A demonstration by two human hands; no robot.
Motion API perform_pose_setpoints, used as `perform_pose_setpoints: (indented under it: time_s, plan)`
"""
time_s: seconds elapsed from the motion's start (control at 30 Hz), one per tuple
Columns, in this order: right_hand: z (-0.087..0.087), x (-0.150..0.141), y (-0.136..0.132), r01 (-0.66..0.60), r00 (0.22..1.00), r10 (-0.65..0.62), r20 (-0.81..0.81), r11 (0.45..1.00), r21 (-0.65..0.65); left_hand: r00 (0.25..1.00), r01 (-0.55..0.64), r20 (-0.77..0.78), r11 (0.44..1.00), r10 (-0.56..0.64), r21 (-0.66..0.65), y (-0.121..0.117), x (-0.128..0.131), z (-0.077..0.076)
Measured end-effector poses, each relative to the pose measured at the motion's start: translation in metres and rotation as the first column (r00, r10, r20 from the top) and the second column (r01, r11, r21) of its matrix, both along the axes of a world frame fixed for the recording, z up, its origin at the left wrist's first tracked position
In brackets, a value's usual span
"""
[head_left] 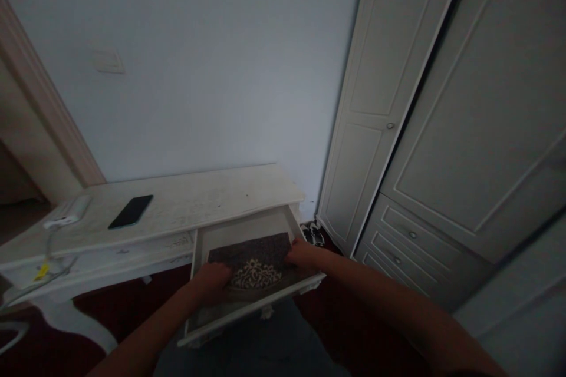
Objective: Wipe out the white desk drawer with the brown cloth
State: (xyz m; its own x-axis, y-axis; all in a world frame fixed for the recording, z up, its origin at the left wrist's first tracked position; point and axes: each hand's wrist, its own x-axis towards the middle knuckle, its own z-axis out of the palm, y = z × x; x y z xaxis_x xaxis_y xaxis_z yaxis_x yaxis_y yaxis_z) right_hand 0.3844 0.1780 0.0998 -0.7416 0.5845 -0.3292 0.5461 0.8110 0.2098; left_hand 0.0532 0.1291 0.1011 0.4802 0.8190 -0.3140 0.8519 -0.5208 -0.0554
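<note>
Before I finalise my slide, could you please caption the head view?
Left grip and right grip at opposite sides of a dark, pale-patterned item in an open white drawer.

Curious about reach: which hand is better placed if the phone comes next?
Probably the left hand: it's nearer the phone; the right hand is across the grey patterned item from it.

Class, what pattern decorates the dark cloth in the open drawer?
The cloth bears pale, curling scrollwork; the head view shows it.

Forearms (369,287) are bare & clothing (274,347) is dk blue-gry.
</note>
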Motion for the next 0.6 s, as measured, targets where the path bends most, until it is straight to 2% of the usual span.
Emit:
perform_pose_setpoints:
  time_s: [0.1,0.2,0.43,0.6]
  plan:
    - [0.01,0.005,0.005,0.01,1.0,-0.01,-0.014,1.0,0.021,0.999,-0.033,0.026,0.999,0.032,0.036,0.002,-0.006,0.007]
    - [0.013,0.008,0.004,0.003,1.0,-0.003,0.003,1.0,0.008,0.999,-0.019,0.042,1.0,0.018,0.02,-0.004,-0.008,0.008]
    - [-0.003,-0.001,-0.005,-0.005,0.998,0.008,0.066,0.999,-0.032,0.996,0.046,0.081,0.994,-0.038,-0.098,-0.021,-0.003,-0.01]
    - [-0.008,-0.003,-0.007,0.016,0.998,-0.013,0.062,0.999,-0.044,0.988,0.087,0.143,0.986,-0.066,-0.144,-0.024,-0.007,-0.012]
